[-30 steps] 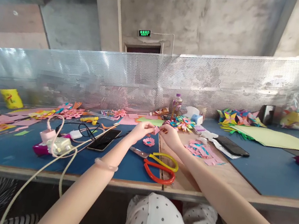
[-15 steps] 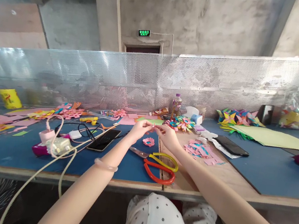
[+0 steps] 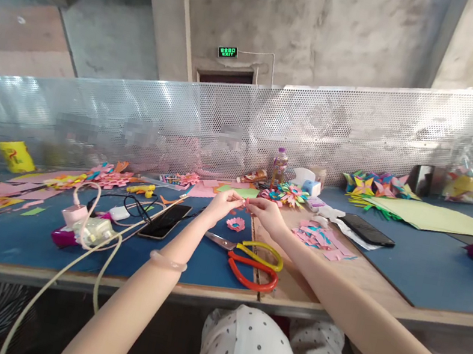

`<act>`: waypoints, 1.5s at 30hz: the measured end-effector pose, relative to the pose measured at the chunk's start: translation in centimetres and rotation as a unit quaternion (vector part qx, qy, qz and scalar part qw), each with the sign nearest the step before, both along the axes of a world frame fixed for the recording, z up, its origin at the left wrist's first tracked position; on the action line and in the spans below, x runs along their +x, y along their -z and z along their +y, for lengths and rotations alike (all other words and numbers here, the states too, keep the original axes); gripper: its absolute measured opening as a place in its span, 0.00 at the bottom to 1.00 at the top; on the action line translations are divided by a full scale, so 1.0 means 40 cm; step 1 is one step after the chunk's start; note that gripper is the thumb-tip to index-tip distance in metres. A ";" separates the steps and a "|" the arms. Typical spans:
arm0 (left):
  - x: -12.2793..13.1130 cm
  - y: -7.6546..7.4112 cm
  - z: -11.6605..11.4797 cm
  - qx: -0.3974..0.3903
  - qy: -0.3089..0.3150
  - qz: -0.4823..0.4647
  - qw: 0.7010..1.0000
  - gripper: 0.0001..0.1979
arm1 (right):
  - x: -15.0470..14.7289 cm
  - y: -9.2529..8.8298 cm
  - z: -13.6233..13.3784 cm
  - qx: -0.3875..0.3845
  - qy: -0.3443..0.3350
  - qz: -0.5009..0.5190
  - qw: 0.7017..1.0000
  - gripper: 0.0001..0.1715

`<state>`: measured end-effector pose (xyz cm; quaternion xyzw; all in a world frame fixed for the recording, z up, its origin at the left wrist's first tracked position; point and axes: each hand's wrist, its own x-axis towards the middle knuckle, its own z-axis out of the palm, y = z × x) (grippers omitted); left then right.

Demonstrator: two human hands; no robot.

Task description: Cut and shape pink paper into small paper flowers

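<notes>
In the head view, the fingers (image 3: 238, 197) of the left hand (image 3: 223, 204) and right hand (image 3: 268, 215) are drawn close together, pinching one small piece of pink paper (image 3: 247, 204) between them above the table (image 3: 202, 268). Just below lie one pink paper flower (image 3: 236, 224) and one pair of scissors (image 3: 244, 259). One phone (image 3: 165, 221) lies left, another phone (image 3: 367, 229) right.

Scissors (image 3: 232, 254) lie nearside of the right hand (image 3: 270, 215); cables (image 3: 119, 238) crowd the left. Free room spans the right-side blue board (image 3: 443, 274).
</notes>
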<state>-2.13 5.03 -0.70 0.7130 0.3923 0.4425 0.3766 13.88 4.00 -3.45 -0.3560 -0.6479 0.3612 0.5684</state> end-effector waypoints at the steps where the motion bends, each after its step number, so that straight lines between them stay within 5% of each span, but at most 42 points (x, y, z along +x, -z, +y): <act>1: 0.000 0.000 0.000 -0.001 0.002 0.005 1.000 0.10 | 0.000 -0.002 -0.004 -0.011 -0.001 0.004 1.000 0.13; 25: 0.006 -0.003 -0.007 -0.019 0.015 0.026 0.999 0.11 | 0.009 -0.017 -0.009 -0.128 0.014 0.082 0.988 0.05; 34: 0.007 0.005 0.007 0.055 0.074 0.024 0.995 0.15 | 0.015 -0.003 0.000 -0.158 -0.087 0.129 0.975 0.04; 45: 0.003 0.007 0.013 0.068 0.001 0.049 0.996 0.12 | 0.008 0.000 0.002 -0.131 -0.085 0.102 0.982 0.04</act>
